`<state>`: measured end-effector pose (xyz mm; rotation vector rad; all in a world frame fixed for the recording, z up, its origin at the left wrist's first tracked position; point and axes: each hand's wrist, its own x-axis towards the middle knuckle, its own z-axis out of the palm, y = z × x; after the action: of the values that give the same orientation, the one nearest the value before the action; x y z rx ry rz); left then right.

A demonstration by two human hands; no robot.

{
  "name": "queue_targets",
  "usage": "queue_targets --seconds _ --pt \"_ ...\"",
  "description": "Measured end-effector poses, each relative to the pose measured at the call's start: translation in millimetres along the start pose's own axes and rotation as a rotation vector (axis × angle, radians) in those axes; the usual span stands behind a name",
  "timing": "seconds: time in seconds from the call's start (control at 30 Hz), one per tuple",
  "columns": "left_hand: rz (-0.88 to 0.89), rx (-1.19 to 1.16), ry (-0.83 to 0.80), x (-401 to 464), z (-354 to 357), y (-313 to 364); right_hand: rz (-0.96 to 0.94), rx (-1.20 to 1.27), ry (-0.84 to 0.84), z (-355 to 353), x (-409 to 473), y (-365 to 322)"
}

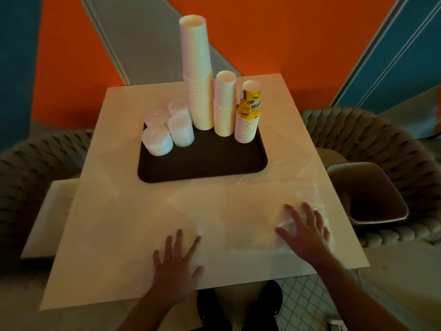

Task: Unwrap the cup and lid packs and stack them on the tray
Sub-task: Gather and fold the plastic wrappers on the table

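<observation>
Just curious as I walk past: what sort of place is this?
Probably a café or snack bar: stacks of paper cups and lids on a serving tray, a small table, and woven chairs.

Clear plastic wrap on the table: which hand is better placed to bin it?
Right, probably. The right hand already lies spread on the clear plastic wrap, nearest the beige bin; the left hand rests on the white table.

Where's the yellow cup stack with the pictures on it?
In the head view, the yellow printed cup stack stands at the far right corner of the dark tray, just right of the shorter plain cup stack.
</observation>
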<state>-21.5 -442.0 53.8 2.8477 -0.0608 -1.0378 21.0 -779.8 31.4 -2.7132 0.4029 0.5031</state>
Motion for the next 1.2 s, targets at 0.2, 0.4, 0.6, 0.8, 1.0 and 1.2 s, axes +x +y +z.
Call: queue_targets --seconds 0.2,0.4,0.6,0.8,1.0,1.2 --pt "0.004 -0.086 0.055 1 -4 4 0.001 -0.004 0.001 9 -10 -13" --pt "-0.017 -0.687 0.064 -1 -38 9 0.004 -0.039 -0.006 27 -28 -40" --pt "0.097 -1.133 0.003 -24 -80 34 0.006 -0.024 -0.016 27 -42 -62" --pt "0.131 -1.139 -0.056 -23 -96 74 0.000 0.780 -0.157 -8 -64 -118" --pt "0.133 -1.189 -0.103 -11 -101 106 -0.069 0.620 -0.103 -9 -66 -148" --pt "0.168 -1.196 -0.118 -2 -102 126 0.026 0.742 0.007 -16 -44 -119"
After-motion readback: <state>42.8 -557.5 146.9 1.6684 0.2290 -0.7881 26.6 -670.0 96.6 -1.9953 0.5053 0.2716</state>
